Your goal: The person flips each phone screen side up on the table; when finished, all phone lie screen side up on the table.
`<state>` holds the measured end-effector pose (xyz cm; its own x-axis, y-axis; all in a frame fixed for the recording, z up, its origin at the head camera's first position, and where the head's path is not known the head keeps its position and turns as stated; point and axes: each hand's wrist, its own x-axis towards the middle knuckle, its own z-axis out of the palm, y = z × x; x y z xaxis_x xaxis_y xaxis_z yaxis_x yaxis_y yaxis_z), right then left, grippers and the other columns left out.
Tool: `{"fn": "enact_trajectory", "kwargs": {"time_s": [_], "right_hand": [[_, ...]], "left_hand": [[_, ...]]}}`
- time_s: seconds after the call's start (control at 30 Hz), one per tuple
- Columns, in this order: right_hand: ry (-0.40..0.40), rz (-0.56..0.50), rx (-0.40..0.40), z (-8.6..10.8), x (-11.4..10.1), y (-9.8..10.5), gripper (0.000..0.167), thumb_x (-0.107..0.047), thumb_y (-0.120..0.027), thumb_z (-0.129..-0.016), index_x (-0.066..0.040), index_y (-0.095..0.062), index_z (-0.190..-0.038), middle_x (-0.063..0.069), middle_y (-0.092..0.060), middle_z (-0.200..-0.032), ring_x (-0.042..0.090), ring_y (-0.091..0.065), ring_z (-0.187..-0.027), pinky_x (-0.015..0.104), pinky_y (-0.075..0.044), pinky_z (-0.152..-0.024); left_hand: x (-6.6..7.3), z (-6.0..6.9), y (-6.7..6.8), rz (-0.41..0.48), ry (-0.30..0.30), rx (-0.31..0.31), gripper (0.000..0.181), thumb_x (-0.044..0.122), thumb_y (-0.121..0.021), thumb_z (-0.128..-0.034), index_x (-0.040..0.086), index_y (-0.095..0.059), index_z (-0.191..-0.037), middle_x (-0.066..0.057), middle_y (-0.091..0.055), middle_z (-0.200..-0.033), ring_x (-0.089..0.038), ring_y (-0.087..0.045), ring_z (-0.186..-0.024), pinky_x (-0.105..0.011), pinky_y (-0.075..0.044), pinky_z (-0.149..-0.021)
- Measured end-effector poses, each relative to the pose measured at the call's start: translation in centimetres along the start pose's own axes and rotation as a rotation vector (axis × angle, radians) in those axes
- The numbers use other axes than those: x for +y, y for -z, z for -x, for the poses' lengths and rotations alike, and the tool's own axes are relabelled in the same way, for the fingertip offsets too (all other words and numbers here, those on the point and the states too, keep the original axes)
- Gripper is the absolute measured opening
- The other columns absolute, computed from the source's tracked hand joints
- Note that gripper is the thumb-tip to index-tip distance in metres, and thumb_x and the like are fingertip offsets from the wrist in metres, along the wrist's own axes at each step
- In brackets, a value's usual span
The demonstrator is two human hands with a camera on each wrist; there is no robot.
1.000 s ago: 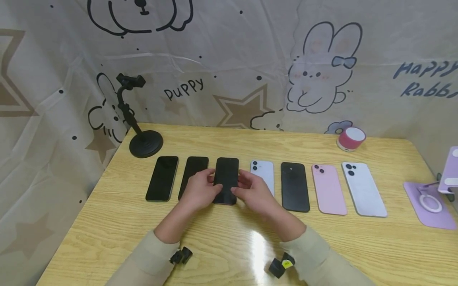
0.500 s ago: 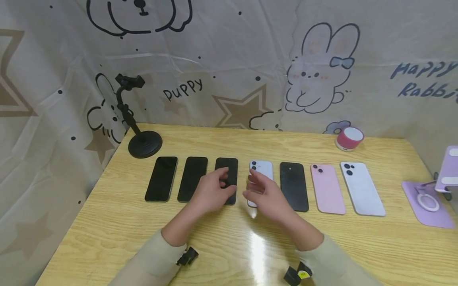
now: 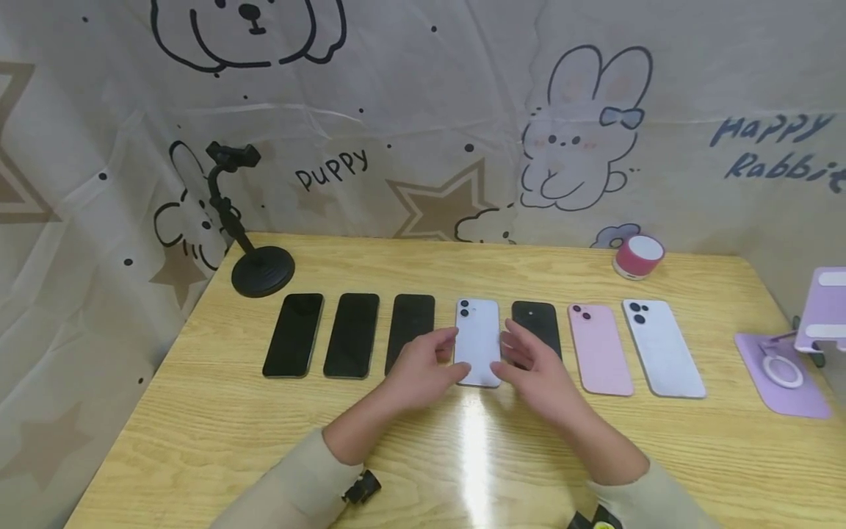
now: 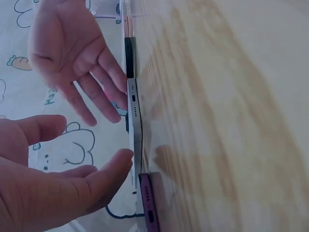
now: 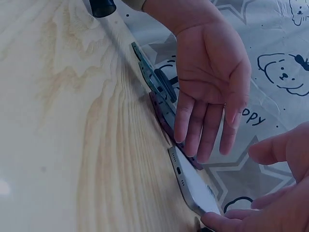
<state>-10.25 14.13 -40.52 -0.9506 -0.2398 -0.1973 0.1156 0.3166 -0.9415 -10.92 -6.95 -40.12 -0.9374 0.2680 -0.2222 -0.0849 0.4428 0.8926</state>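
A white phone [image 3: 477,345] lies back up on the table, its two camera lenses at the far left corner. My left hand [image 3: 423,373] is at its left side and my right hand [image 3: 543,382] at its right, fingers apart and loosely bent. In the left wrist view, a left fingertip [image 4: 126,155] is at or very near the phone's edge. The right wrist view has a right fingertip [image 5: 210,218] close against the phone too; firm contact cannot be told. My left hand partly covers a black phone [image 3: 408,323], and my right hand another dark phone [image 3: 537,323].
Two more black phones [image 3: 294,334] lie to the left in the row. A pink phone [image 3: 600,349] and a larger white phone [image 3: 663,349] lie to the right. Behind are a black stand [image 3: 263,270] and a pink speaker [image 3: 639,257]; a purple holder [image 3: 782,375] stands far right.
Both hands have left the third black phone and moved right, spreading apart, then come to either side of the white phone. The phones keep their places; the head view shifts slightly.
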Motion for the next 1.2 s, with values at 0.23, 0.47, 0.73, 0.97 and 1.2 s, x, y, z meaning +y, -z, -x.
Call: {"fn": "enact_trajectory", "kwargs": {"time_s": [0.23,0.47,0.73,0.97,1.2], "right_hand": [[0.03,-0.063,-0.005,0.3,0.2,0.2,0.072,-0.009,-0.064,-0.097,0.0,-0.024,-0.157,0.025,-0.038,-0.152,0.04,-0.043,-0.135,0.052,-0.035,-0.107],[0.016,-0.132,0.072,0.1,0.3,0.2,0.072,-0.006,-0.063,-0.096,-0.004,-0.024,-0.157,0.022,-0.037,-0.153,0.038,-0.041,-0.136,0.048,-0.04,-0.105],[0.011,-0.217,0.146,-0.2,0.1,-0.1,0.075,0.005,-0.061,-0.093,-0.007,-0.024,-0.158,0.021,-0.036,-0.154,0.038,-0.041,-0.136,0.046,-0.044,-0.101],[-0.02,-0.269,0.191,-0.4,0.3,-0.1,0.078,0.013,-0.062,-0.089,-0.008,-0.029,-0.157,0.02,-0.04,-0.151,0.038,-0.051,-0.127,0.036,-0.052,-0.09],[-0.072,-0.356,0.174,-1.1,0.2,-0.3,0.072,0.015,-0.061,-0.088,-0.003,-0.037,-0.153,0.019,-0.044,-0.146,0.035,-0.05,-0.126,0.03,-0.054,-0.085]], "left_hand": [[-0.1,-0.7,-0.2,0.213,0.096,0.03,0.059,0.014,-0.07,-0.0925,0.002,-0.048,-0.146,-0.018,-0.055,-0.136,-0.029,-0.057,-0.12,-0.039,-0.053,-0.089],[-0.3,-1.1,-0.6,0.414,0.14,0.084,0.049,0.006,-0.066,-0.0927,0.0,-0.052,-0.14,-0.018,-0.056,-0.128,-0.027,-0.059,-0.108,-0.042,-0.055,-0.083],[-0.3,-1.0,-1.3,0.582,0.195,0.2,0.039,0.001,-0.062,-0.0918,-0.002,-0.056,-0.13,-0.019,-0.058,-0.121,-0.024,-0.06,-0.097,-0.044,-0.055,-0.082],[-0.3,-0.9,-1.3,0.598,0.197,0.256,0.044,-0.012,-0.066,-0.0813,-0.003,-0.059,-0.124,-0.017,-0.06,-0.115,-0.026,-0.059,-0.097,-0.037,-0.055,-0.08],[-0.6,-1.5,-1.1,0.553,0.193,0.259,0.053,-0.014,-0.073,-0.0778,-0.006,-0.058,-0.128,-0.016,-0.064,-0.115,-0.029,-0.06,-0.108,-0.033,-0.054,-0.085]]}}
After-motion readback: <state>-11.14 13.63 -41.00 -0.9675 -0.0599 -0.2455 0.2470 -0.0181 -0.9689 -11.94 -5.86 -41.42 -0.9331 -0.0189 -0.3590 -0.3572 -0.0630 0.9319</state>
